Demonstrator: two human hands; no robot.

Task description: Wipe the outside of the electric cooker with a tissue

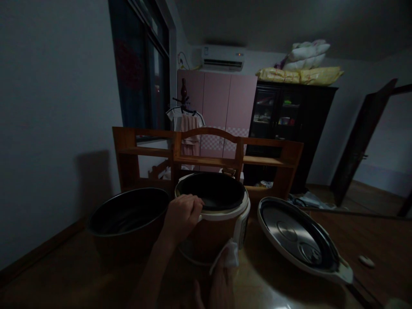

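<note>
A rice cooker body (210, 236) with a brown side and a cream rim stands on the table, uncovered, its inside dark. My left hand (184, 211) is closed over its near-left rim, the fingertips hidden inside. Low in front of the cooker, my right hand (222, 277) presses a white cloth (231, 256) to its lower side; the fingers are dim and partly covered by the cloth. To the left sits a dark inner pot (99, 221). On the right lies the cooker's lid (285, 234), its metal underside facing up.
A wooden shelf rack (209, 161) rises behind the cooker at the table's back. The wall (54, 128) runs close along the left. A small white object (366, 261) lies at the far right. Beyond are a pink wardrobe (216, 98) and a dark cabinet (317, 124).
</note>
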